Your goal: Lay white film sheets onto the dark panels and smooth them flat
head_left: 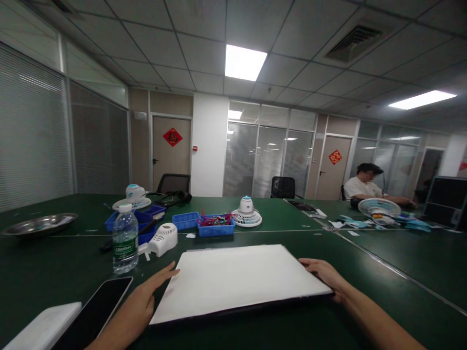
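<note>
Found: a green table (408, 301), seamed toward the right and bearing all items listed below. On its near part, ahead of the wearer, between left hand (149, 289) and right hand (326, 274): a white panel (237, 282), dark along the near edge, broad face up. Long axis running left to right, across the line of sight, right end set slightly farther off than left; short edges toward the hands. Face blank, hence no leading end identifiable. Full contact with the tabletop: cannot tell. Beyond the far edge, apart from the panel: a blue tray (216, 231) with red wires (215, 220). Hands well apart, one per short edge, neither clearly nearer; right closed around its edge, left with fingers extended and fingertips at the opposite edge, firmness of hold there not determinable. Beyond the left hand: a clear bottle (126, 245), upright, capped. At lower left: a dark phone (98, 308), lying flat. Smallest noted: a paper scrap (190, 236), just left of the tray.
</note>
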A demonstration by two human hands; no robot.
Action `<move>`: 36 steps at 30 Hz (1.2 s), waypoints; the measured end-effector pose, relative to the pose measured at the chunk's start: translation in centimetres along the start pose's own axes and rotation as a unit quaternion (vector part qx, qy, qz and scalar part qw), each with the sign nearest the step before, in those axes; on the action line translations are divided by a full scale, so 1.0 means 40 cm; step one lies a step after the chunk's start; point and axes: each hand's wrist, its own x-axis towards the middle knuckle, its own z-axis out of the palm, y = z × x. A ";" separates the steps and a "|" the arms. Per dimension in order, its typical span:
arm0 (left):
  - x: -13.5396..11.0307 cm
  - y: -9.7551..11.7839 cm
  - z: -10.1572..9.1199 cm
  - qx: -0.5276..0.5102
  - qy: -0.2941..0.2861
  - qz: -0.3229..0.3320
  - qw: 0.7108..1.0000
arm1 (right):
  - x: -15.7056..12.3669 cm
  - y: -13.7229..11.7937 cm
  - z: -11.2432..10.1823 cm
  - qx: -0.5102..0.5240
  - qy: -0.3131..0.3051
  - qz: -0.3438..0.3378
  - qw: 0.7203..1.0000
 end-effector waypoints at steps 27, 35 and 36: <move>-0.015 0.053 0.048 0.218 0.076 0.358 0.905 | -0.205 0.025 0.182 -0.398 0.065 -0.762 0.506; -0.016 0.077 0.044 0.191 0.121 0.184 0.956 | -0.264 -0.104 0.084 -0.450 0.161 -0.655 0.585; -0.015 0.073 0.045 0.182 0.105 0.160 0.965 | -0.278 -0.119 0.067 -0.471 0.162 -0.624 0.602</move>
